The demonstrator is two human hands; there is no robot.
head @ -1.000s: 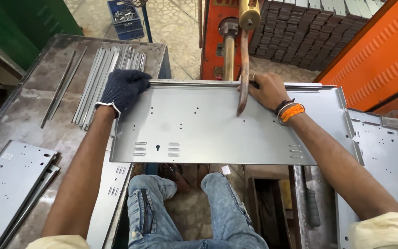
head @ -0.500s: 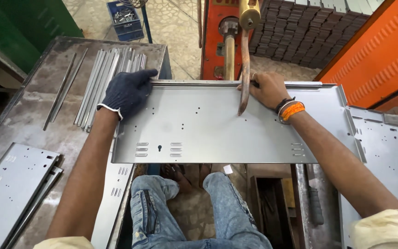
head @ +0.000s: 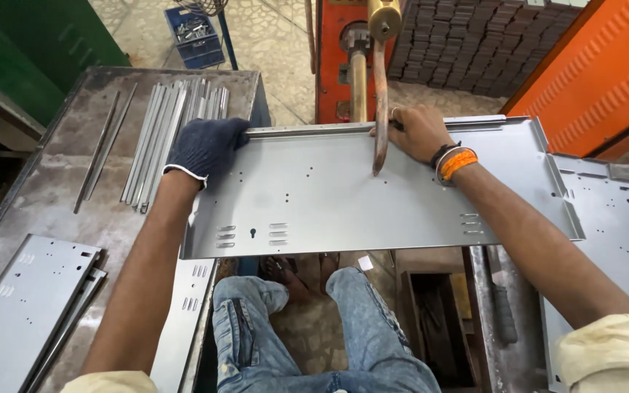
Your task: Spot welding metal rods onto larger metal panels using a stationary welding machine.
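Gloved left hand (head: 205, 148) lay flat on panel (head: 373, 196), centre frame; right hand (head: 418, 131) pinched far edge. Panel likely light, stiff, sharp-edged; grip edges.

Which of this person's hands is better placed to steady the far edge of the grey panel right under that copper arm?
The right hand, probably. It already rests on the grey panel at its far edge, beside the copper arm. The gloved left hand lies flat on the panel's left corner, farther away.
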